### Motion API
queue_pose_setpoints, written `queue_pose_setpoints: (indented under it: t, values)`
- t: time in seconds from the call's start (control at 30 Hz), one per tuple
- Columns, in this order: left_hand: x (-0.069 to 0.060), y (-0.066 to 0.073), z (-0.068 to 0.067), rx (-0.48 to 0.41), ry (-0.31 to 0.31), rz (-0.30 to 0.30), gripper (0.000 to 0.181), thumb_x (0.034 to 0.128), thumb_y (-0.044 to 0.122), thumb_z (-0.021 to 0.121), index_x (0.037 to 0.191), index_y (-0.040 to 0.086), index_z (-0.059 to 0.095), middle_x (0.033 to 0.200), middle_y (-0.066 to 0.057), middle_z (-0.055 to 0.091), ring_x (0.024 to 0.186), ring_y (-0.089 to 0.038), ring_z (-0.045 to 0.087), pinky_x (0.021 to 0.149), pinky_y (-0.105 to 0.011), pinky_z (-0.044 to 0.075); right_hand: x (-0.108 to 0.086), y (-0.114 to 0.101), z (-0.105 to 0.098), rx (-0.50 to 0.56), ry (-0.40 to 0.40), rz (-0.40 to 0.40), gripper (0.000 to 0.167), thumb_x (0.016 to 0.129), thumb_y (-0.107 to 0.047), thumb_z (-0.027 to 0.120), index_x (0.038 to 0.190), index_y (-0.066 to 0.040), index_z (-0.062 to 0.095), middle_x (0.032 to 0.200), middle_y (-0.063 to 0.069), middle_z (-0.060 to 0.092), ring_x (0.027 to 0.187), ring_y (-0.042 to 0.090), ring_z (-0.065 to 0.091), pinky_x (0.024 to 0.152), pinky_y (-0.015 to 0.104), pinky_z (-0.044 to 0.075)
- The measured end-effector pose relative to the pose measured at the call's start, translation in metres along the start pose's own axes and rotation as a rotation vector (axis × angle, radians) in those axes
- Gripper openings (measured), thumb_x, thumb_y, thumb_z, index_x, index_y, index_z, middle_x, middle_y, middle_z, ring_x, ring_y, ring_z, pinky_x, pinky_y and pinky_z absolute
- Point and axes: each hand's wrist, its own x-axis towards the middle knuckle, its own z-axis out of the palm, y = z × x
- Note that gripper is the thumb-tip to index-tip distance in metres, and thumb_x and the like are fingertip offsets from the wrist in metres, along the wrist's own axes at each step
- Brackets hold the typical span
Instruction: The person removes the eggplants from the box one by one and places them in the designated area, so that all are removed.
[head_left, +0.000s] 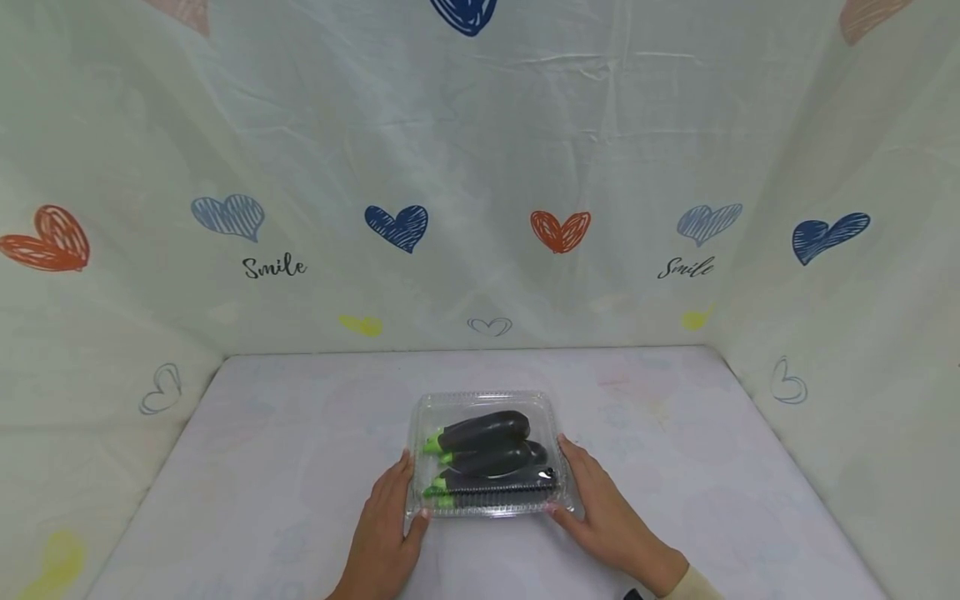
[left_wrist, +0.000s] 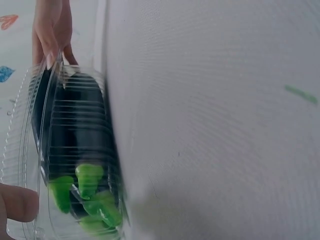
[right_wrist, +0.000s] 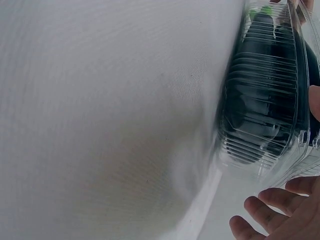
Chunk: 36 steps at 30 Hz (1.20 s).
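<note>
plastic box [head_left: 483,400] of dark eggplants [head_left: 483,432] lies on the table [head_left: 300,467], our left hand [head_left: 384,521] and right hand [head_left: 607,512] clamped on its opposite sides, apparently to steady or place it, so we judge the next move calls for even, gentle pressure.

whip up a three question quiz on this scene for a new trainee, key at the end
1. Multiple choice: what is inside the clear, rectangular plastic box?
A) round red tomatoes
B) dark, glossy, elongated eggplants
C) curved yellow bananas

2. Fill in: the bare left hand and bare right hand are at ____ sides of the box.

3. True or false: the eggplants' bright green stem ends face the right hand.

Key:
1. B
2. opposite
3. False; they face the left hand.
</note>
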Motion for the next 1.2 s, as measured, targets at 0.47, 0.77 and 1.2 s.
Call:
queue_pose_setpoints:
  t: [0.47,0.77,1.2]
  values:
    - [-0.001,0.006,0.002,0.000,0.031,-0.036,0.054,0.1016,0.009,0.064,0.149,-0.010,0.046,0.159,-0.024,0.045,0.145,-0.045,0.044,0.116,-0.067,0.039,0.000,0.000,0.001,0.021,-0.004,0.016,0.086,0.094,-0.029,0.078,0.159,0.003,0.033,0.154,0.022,0.051,0.141,0.044,0.051,0.112,0.062,0.047]
    - [0.000,0.009,0.001,0.015,0.057,-0.081,0.049,0.0997,0.006,0.065,0.146,-0.007,0.052,0.157,-0.022,0.050,0.142,-0.043,0.048,0.113,-0.066,0.042,0.001,0.000,0.001,0.036,-0.010,0.022,0.086,0.094,-0.029,0.078,0.160,0.003,0.032,0.154,0.021,0.051,0.141,0.043,0.051,0.112,0.062,0.047]
    - [-0.003,0.013,0.006,0.051,0.165,-0.054,0.045,0.0960,0.002,0.067,0.139,-0.006,0.058,0.149,-0.021,0.059,0.131,-0.040,0.055,0.101,-0.061,0.048,0.000,0.001,0.000,0.035,-0.025,0.037,0.087,0.094,-0.030,0.078,0.160,0.002,0.032,0.154,0.023,0.050,0.142,0.044,0.050,0.113,0.062,0.047]
